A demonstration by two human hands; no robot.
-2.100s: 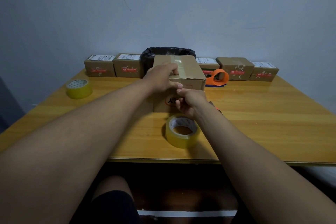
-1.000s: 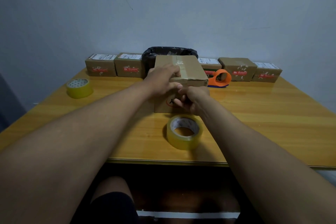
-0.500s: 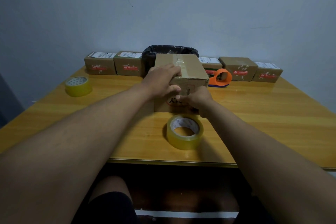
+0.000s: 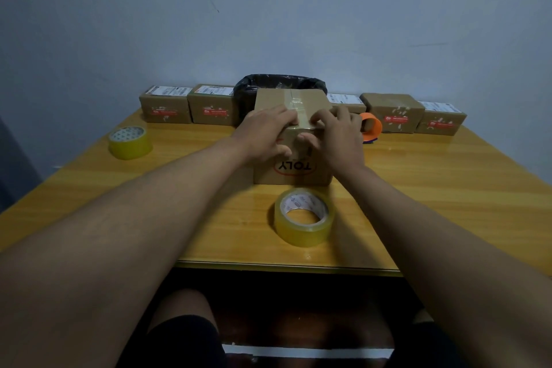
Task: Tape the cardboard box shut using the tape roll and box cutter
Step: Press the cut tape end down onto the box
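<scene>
Evidently the cardboard box (image 4: 292, 140) was a light, stiff thing, standing near the middle of the surface (image 4: 433, 188), closer to its far edge, with a strip of clear tape (image 4: 294, 104) already running along its top seam and down over the near top edge. The left hand (image 4: 265, 134) lay flat with its fingers spread on the box's top and its thumb on the front face; the right hand (image 4: 337, 134) pressed likewise, fingers on the top, thumb on the front. Neither hand gripped anything; both bore down on the tape. The tape roll (image 4: 304, 216) lay flat just in front of the box, toward the near edge. No box cutter was visible. Judging by its look, the board would dent under hard pressure, so the corners and edges were the best places to brace it.
</scene>
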